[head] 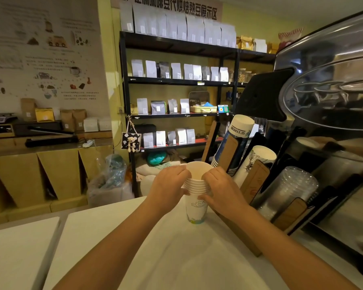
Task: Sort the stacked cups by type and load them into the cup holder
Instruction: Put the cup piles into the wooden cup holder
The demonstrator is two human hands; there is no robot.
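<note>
A stack of white paper cups with a cloud print and a coloured base stands upright on the white counter. My left hand grips the stack's rims from the left, and my right hand grips them from the right. To the right stands the wooden cup holder, slanted, with a stack of blue-printed cups, a stack of white printed cups and a stack of clear plastic cups lying in its slots.
A steel espresso machine fills the right side behind the holder. A black shelf of coffee bags stands beyond the counter's far edge. A bagged bin sits on the floor at the left.
</note>
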